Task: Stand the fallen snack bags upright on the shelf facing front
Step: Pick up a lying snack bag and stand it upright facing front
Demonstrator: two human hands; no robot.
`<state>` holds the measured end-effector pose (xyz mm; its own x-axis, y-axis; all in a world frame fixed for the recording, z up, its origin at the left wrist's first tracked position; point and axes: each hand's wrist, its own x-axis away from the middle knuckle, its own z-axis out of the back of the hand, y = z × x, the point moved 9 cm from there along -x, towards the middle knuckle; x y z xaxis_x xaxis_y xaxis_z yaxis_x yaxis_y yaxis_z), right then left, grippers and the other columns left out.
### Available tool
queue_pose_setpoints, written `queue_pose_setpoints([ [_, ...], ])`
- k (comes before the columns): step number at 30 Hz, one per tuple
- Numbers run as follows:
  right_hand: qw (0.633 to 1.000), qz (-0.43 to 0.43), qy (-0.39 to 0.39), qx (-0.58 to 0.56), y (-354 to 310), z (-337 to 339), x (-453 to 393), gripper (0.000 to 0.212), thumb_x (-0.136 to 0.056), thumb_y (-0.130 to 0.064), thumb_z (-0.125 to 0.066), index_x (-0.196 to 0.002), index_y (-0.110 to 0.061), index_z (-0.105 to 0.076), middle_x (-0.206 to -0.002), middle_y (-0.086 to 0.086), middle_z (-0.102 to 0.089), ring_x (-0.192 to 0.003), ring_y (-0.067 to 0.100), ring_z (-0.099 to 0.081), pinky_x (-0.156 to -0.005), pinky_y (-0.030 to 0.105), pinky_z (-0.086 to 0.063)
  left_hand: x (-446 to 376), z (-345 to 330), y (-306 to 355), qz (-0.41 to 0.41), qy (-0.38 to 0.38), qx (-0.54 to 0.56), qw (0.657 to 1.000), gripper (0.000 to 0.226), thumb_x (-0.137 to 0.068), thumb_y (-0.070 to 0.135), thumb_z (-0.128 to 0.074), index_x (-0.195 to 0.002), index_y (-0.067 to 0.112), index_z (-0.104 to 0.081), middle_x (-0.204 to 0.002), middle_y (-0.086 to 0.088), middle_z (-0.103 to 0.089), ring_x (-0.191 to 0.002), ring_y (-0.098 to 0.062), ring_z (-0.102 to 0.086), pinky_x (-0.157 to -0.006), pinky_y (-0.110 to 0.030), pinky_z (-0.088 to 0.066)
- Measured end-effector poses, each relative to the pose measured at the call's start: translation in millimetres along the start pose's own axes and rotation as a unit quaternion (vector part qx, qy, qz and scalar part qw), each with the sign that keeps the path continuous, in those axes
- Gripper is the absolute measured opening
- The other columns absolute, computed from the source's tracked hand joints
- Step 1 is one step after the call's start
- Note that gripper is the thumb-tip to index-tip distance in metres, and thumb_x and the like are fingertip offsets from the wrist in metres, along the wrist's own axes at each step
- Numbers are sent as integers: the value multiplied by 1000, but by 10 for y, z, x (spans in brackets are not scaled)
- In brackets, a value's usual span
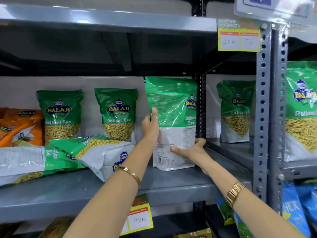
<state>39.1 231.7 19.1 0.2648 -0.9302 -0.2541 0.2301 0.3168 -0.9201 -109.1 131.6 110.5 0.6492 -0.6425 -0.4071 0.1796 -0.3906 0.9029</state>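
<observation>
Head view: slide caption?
Both hands stand a green bag upright, back outward; two bags lie fallen.

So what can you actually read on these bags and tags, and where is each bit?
"BALAJI WAFERS", "Ratlami Sev": upright green bag and its neighbour.
"Ratlami Sev": held bag, left hand, right hand; its small print is unreadable.
"SUPER MARKET": upper tag; handwriting unclear.
"40", then an unclear mark: lower tag.
</observation>
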Motion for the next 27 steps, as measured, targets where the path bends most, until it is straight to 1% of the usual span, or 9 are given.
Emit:
queue_pose_setpoints([
  [4,1000,14,-10,-1,-17,-31,8,129,-17,-72,-73,-124,-24,-20,-133,3,-46,-127,26,-41,-108,44,-36,-38,18,-133,-5,-3,-4,1000,52,-93,52,-31,-113,11,-57,-100,-9,-62,-101,-27,-58,-86,-38,-48],
  [7,995,79,55,16,-172,86,123,126,-33,-66,-77,-135,-16,-23,-138,8,-44,-129,27,-40,-109,45,-34,-33,80,-312,58,8,27,998,50,-91,59,-25,-87,17,-53,-60,1,-39,-56,-16,-40,-52,-28,-32],
  [9,976,172,128,31,-356,226,286,99,-58,-53,-78,-135,-11,-31,-137,9,-44,-126,26,-43,-106,44,-37,-15,70,-491,126,-11,79,989,62,-89,64,-23,-105,16,-58,-66,-3,-49,-64,-19,-49,-63,-32,-43],
  [11,948,259,176,50,-514,306,456,70,-74,-43,-70,-129,-11,-40,-127,3,-48,-114,22,-49,-96,39,-44,13,12,-649,181,-51,107,976,63,-90,60,-25,-90,11,-63,-80,-10,-61,-81,-27,-59,-82,-39,-49],
  [13,935,292,182,83,-592,285,536,55,-81,-40,-65,-125,-14,-45,-116,-5,-43,-103,16,-49,-85,32,-43,43,-13,-752,210,-80,102,969,48,-93,40,-27,-71,13,-60,-82,-12,-63,-77,-29,-60,-77,-37,-50],
  [20,982,157,88,-60,-396,234,161,41,-92,-39,-48,-127,-18,-45,-127,2,-53,-112,15,-49,-92,27,-37,231,-69,-712,200,-124,42,971,38,-93,25,-37,-58,17,-50,-28,5,-54,-54,-17,-49,-50,-23,-43],
  [23,981,92,31,-166,-382,137,19,24,-99,-29,-34,-119,-19,-44,-106,1,-58,-94,14,-52,-77,16,-43,352,-124,-696,162,-110,38,980,29,-91,33,-44,-69,20,-56,-61,-4,-67,-65,-19,-53,-70,-28,-48],
  [25,973,25,-10,-230,-301,69,-94,30,-100,-32,-29,-117,-17,-50,-98,2,-64,-91,19,-57,-82,28,-48,356,-139,-701,111,-92,-1,990,19,-89,36,-47,-80,23,-57,-98,-11,-68,-86,-25,-59,-91,-37,-50],
  [27,969,-42,-35,-243,-181,30,-149,39,-98,-39,-29,-100,-15,-60,-84,3,-70,-86,21,-61,-87,37,-47,365,-117,-670,79,-73,-21,994,15,-90,35,-49,-80,26,-55,-105,-9,-66,-95,-26,-60,-95,-39,-48],
])
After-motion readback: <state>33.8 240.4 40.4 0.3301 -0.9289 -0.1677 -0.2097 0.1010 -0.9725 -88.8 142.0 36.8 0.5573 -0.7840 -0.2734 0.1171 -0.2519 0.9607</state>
